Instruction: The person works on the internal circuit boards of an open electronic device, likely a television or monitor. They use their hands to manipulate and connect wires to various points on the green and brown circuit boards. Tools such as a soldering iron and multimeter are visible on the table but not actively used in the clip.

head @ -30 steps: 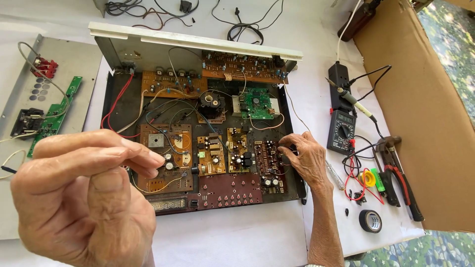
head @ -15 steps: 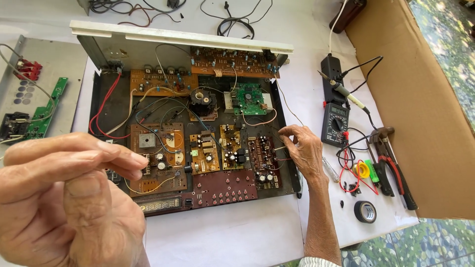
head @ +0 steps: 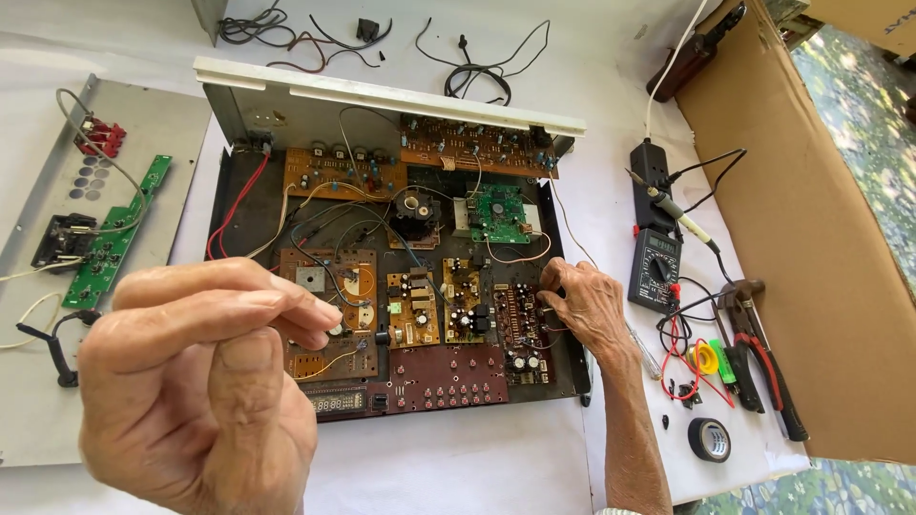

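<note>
Head view: pinched left hand (head: 196,381) blocks the open chassis (head: 401,286); right hand (head: 582,305) fingers curl on its board, multimeter (head: 656,269) beside.

Matt, probably metal chassis (head: 239,205)

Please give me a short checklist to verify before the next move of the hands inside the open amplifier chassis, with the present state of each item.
1. Right hand resting on the brown circuit board at the right side of the chassis: ok.
2. Left hand raised close to the camera, fingers pinched; whether its grip holds anything: cannot tell.
3. View of the left boards: not ok, the left hand hides part of them.
4. Multimeter beside the chassis, within easy reach of the right hand: ok.
5. Pliers and black tape roll lying apart from the boards: ok.
6. Power disconnected: cannot tell.
</note>
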